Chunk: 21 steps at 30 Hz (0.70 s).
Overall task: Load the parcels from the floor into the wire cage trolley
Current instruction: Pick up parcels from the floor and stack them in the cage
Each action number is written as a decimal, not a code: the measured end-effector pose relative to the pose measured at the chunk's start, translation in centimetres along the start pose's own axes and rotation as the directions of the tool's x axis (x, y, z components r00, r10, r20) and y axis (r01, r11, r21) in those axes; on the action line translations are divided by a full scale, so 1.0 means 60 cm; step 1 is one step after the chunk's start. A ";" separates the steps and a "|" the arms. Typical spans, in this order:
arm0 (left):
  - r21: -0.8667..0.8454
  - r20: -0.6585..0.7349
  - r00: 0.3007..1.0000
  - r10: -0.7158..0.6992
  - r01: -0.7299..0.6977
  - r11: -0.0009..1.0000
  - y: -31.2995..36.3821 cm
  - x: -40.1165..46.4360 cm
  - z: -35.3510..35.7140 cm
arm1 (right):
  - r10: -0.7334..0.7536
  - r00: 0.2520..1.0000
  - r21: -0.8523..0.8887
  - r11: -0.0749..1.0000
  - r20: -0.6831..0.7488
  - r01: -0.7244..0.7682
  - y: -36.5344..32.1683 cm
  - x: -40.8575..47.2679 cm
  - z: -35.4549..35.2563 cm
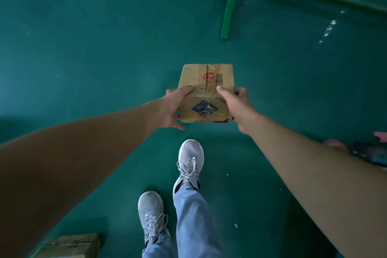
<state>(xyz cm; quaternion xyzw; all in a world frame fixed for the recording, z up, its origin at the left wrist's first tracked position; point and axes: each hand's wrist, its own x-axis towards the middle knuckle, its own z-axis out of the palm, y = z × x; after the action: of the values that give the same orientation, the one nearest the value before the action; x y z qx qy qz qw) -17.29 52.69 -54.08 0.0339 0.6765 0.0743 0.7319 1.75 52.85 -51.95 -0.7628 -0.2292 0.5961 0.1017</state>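
Both forearms reach forward over the green floor. Between the hands sits a small cardboard box, held in the air ahead of the grey shoes. Left hand grips the box's left side, thumb on top, fingers curled beneath. Right hand grips the right side likewise. Behind the shoes, to the left, a second box lies on the floor.

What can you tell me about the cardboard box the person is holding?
The cardboard box is small, brown and worn, sealed with clear tape. Its top bears red print and a barcode; the near side has a dark diamond-shaped mark. It is held out above the green floor, tilted toward the camera, left hand gripping its left edge, right hand its right, thumbs on top.
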 end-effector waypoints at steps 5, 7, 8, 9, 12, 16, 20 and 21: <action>0.094 0.054 0.995 0.087 -0.091 0.991 0.025 -0.188 0.043 | 0.063 0.996 0.248 0.968 -0.064 -0.046 -0.029 -0.181 -0.066; 0.151 0.074 0.989 0.128 -0.138 0.979 0.032 -0.277 0.059 | 0.060 0.995 0.311 0.950 -0.086 -0.030 -0.043 -0.268 -0.099; 0.168 0.083 0.986 0.148 -0.160 0.973 0.036 -0.319 0.067 | 0.054 0.994 0.332 0.943 -0.094 -0.020 -0.051 -0.309 -0.114; 0.196 0.092 0.983 0.159 -0.174 0.965 0.036 -0.368 0.078 | 0.057 0.994 0.354 0.935 -0.098 -0.019 -0.057 -0.360 -0.132; 0.284 0.138 0.976 0.168 -0.201 0.937 0.022 -0.509 0.110 | 0.091 0.993 0.433 0.900 -0.072 -0.051 -0.052 -0.502 -0.178; 0.370 0.183 0.965 0.190 -0.246 0.896 0.002 -0.659 0.161 | 0.136 0.990 0.615 0.779 0.022 -0.121 -0.040 -0.675 -0.227; 0.430 0.257 0.944 0.209 -0.305 0.850 -0.030 -0.826 0.241 | 0.094 0.994 0.709 0.705 -0.064 -0.022 -0.024 -0.844 -0.314; 0.446 0.269 0.942 0.200 -0.306 0.841 -0.040 -0.861 0.261 | 0.095 0.992 0.717 0.697 -0.086 -0.004 -0.020 -0.882 -0.336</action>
<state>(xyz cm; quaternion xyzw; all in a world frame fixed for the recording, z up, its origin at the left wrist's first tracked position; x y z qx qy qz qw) -5.33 43.16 -2.25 0.3118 0.5809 -0.0040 0.7519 11.00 31.38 -0.34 -0.7026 0.0472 0.5953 0.3870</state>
